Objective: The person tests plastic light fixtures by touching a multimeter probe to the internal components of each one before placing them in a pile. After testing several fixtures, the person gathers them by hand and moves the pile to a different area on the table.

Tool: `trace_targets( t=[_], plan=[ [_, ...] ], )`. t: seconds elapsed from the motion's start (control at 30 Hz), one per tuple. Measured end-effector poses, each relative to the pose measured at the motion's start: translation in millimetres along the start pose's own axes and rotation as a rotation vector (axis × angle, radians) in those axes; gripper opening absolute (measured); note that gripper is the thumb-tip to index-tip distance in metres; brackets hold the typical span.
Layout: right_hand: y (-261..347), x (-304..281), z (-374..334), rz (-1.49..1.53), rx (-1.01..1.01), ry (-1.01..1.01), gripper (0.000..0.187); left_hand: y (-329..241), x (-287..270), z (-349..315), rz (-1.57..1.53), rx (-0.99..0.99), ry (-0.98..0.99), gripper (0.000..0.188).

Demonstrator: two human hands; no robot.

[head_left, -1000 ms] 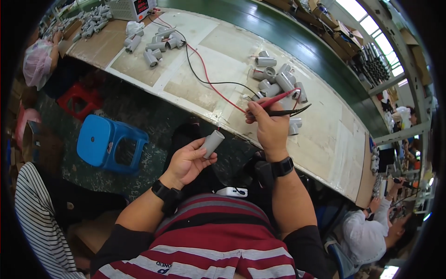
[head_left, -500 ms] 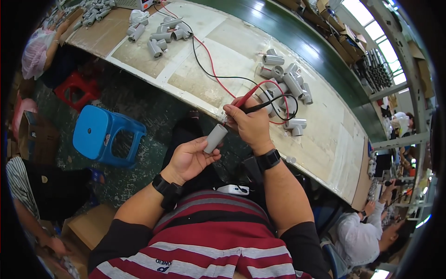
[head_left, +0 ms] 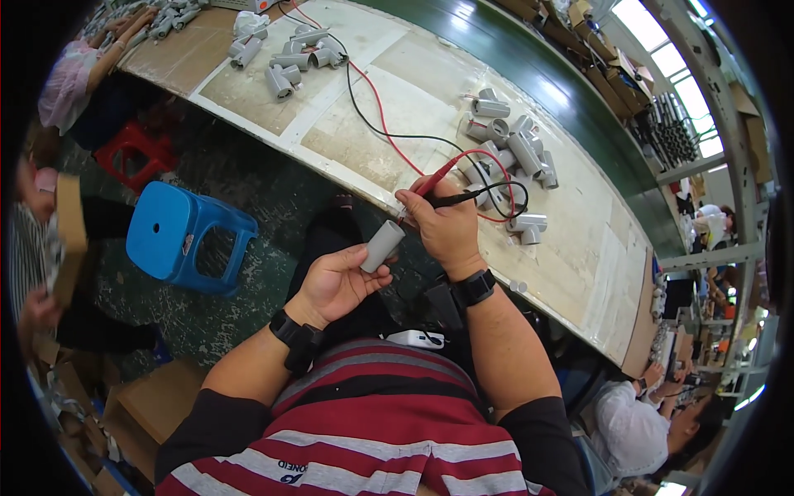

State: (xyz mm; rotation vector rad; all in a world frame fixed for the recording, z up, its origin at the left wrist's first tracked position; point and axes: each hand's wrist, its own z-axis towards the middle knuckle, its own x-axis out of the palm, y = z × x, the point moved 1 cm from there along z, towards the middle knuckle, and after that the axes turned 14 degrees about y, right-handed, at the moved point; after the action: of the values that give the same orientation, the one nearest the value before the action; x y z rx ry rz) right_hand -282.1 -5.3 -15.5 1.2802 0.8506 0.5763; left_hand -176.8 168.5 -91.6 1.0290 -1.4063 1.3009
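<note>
A grey plastic cylinder (head_left: 383,245) is pinched between the thumb and fingers of my left hand (head_left: 335,285), tilted, just off the table's front edge. My right hand (head_left: 444,231) grips a red test probe (head_left: 433,179) and a black test probe (head_left: 460,197) together. Their tips point at the cylinder's upper end, where a small bit of wire or metal shows; whether they touch it is too small to tell. Red and black leads loop from the probes and run across the table (head_left: 397,70) to a box-shaped device (head_left: 240,3) at the far left.
Grey cylindrical parts lie in a right-hand pile (head_left: 523,149) and a left-hand pile (head_left: 291,62). A blue stool (head_left: 165,236) and a red stool (head_left: 136,157) stand left. One person holds a cardboard box (head_left: 69,240) at the left; others sit along the table.
My hands, the cylinder and the probes stay almost still. At the left, a person has moved farther in with a cardboard box raised. The far-left co-worker's arms have reached toward the parts.
</note>
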Motion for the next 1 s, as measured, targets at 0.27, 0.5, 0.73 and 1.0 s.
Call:
trace_targets(
  t=[0.27, 0.5, 0.73, 1.0],
  plan=[
    [5.4, 1.4, 0.9, -0.059, -0.018, 0.011, 0.015, -0.3, 0.3, 1.1, -0.007, -0.003, 0.005, 0.04],
    [1.4, 0.7, 1.5, -0.059, -0.024, 0.001, 0.014, -0.7, 0.0, 2.2, 0.0, -0.002, 0.0, 0.039],
    [-2.9, 1.5, 1.1, -0.006, -0.018, 0.003, 0.013, 1.0, -1.8, 1.9, 0.008, 0.002, -0.01, 0.037],
    [-0.1, 2.7, 1.1, -0.018, -0.022, 0.002, 0.013, 0.3, -0.9, 1.4, 0.005, 0.005, -0.008, 0.037]
  ],
)
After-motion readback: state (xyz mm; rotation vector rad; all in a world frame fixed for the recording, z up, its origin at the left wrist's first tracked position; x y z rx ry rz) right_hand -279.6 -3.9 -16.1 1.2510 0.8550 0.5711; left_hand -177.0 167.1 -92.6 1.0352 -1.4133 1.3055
